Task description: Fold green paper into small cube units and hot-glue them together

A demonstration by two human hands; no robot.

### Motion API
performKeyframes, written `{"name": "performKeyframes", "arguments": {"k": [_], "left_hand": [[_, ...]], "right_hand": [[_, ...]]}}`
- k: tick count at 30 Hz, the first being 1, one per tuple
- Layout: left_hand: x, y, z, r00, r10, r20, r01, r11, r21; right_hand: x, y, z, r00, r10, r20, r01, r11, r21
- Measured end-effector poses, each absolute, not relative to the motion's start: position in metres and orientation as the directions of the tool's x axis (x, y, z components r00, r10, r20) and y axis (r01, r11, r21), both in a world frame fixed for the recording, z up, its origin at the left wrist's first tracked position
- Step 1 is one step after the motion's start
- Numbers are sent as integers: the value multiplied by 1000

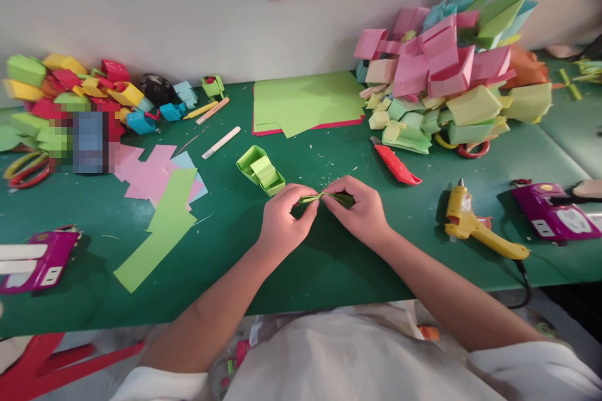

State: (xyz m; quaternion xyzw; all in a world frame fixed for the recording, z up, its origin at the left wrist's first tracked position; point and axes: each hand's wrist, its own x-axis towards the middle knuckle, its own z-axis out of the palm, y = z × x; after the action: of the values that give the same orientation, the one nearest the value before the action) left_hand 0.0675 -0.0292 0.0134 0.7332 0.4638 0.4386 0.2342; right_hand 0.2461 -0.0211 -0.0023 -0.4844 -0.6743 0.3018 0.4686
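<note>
Between my two hands is a narrow folded strip of green paper [310,198], held a little above the green table. My left hand [288,216] pinches its left part between thumb and fingers. On the other side, my right hand [358,210] grips the strip's right part, and the fingertips of both hands nearly meet in the middle. Just beyond my left hand sits a small folded green paper box shape [261,169], standing on the table and touching nothing else. My fingers cover part of the strip.
Sheets of green paper [315,100] lie at the back. A red utility knife [395,161], a yellow glue gun [480,225] and a heap of folded paper [437,69] are on the right. Cut paper pieces [160,232], scissors [32,170] and colourful paper shapes [70,81] lie left.
</note>
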Motion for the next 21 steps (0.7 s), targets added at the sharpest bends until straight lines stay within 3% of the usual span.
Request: {"name": "performKeyframes", "arguments": {"k": [6, 15, 21], "left_hand": [[64, -27, 15, 215, 870, 443, 465, -491, 737], [64, -29, 13, 197, 815, 545, 560, -550, 619], [62, -28, 8, 110, 953, 282, 405, -302, 863]], "right_hand": [[247, -20, -4, -182, 899, 399, 332, 438, -835], [250, -18, 2, -150, 971, 185, 269, 220, -938], [249, -18, 1, -108, 977, 185, 310, 209, -928]]}}
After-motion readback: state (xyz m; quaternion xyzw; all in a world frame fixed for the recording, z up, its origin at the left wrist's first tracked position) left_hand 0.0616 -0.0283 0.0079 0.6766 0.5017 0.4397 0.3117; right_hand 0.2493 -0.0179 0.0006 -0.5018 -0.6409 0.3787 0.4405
